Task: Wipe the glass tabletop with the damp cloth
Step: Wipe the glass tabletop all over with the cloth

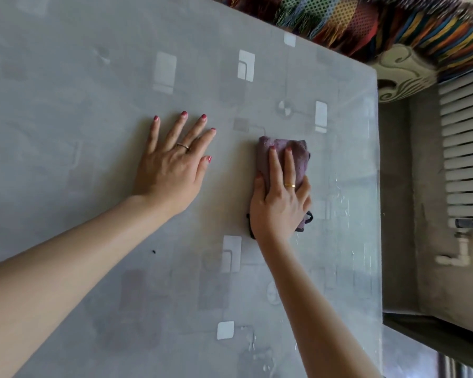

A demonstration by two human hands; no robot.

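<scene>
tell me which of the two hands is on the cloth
The right hand: it presses the folded purple cloth against the glass tabletop. The left hand lies flat and spread on bare glass, apart from the cloth.

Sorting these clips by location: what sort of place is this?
Probably a room in a home: a glass tabletop over patterned grey cloth, a white radiator by the wall, and a colourful woven throw beyond the table's far edge.
</scene>
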